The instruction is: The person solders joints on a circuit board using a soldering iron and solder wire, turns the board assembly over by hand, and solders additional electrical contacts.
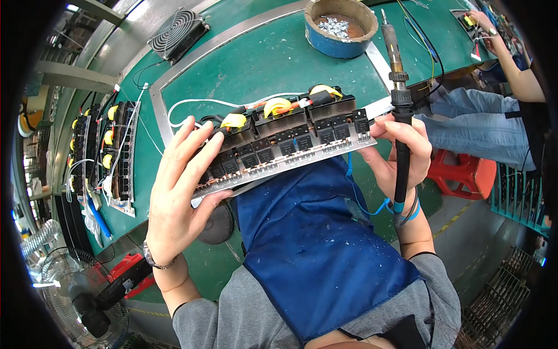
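Observation:
A long circuit board [273, 166] with black components, metal heat sinks and yellow-wrapped coils is held up above my lap, tilted with its right end higher. My left hand [180, 180] grips its left end, thumb below and fingers over the top. At the right end, the thumb and fingers of my right hand [415, 148] pinch the board's corner. The same hand also holds a soldering iron [399, 87], its tip pointing up and away from the board. A white cable [203, 101] loops behind the board from the coils.
A blue round pot [334, 46] with shiny metal bits stands at the back of the green table [244, 58]. A black fan [177, 35] sits far left. More boards [120, 151] lie at left. A co-worker's hand [481, 22] works far right, near a red stool [465, 174].

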`<state>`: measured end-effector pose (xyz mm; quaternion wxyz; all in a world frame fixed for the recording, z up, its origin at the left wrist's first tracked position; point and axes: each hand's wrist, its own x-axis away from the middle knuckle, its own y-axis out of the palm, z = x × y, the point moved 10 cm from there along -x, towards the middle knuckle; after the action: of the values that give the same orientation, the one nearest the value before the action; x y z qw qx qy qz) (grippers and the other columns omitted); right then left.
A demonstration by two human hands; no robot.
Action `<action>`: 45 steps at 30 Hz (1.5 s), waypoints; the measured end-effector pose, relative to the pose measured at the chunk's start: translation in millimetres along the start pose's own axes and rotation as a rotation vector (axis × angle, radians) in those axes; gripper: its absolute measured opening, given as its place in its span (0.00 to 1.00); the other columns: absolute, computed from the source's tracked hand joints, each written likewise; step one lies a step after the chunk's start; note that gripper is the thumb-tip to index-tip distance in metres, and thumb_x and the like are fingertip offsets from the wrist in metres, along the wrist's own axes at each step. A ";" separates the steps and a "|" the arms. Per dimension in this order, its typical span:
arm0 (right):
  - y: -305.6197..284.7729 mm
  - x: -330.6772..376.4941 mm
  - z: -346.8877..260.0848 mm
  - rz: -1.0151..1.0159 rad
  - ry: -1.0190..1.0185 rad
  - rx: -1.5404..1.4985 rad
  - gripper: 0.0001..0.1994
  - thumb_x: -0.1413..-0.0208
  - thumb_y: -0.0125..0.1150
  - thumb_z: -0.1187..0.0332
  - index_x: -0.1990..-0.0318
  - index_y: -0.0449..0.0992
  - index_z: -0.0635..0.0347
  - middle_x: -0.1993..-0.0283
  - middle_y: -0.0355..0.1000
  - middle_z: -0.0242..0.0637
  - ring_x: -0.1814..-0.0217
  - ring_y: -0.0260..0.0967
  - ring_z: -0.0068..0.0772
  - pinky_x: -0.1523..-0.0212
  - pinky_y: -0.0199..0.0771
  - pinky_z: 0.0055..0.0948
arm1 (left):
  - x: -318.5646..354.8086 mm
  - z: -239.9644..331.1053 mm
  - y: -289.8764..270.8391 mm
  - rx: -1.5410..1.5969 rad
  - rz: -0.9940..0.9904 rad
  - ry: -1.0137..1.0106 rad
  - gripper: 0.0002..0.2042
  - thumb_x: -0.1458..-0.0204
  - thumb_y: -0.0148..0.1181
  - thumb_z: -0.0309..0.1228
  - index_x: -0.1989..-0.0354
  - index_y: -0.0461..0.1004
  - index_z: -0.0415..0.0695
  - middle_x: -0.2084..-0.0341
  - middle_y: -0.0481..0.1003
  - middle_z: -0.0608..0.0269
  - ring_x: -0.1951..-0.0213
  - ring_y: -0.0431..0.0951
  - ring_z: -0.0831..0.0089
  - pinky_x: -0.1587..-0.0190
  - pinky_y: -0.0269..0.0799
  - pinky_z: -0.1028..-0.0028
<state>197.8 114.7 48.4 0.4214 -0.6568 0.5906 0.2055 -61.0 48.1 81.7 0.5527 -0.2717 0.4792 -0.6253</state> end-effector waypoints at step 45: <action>-92.6 -23.6 -46.5 -0.643 -0.267 -0.206 0.16 0.48 0.70 0.70 0.53 0.75 0.63 0.71 0.71 0.40 0.80 0.71 0.27 0.84 0.74 0.22 | -96.2 76.7 44.7 0.201 -0.046 0.126 0.27 0.56 0.67 0.26 0.43 0.74 0.41 0.54 0.75 0.53 0.56 0.75 0.55 0.53 0.70 0.63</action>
<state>269.9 87.0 121.4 0.4694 -0.8154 0.2699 0.2049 48.2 119.8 89.9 0.5314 -0.1858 0.4416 -0.6986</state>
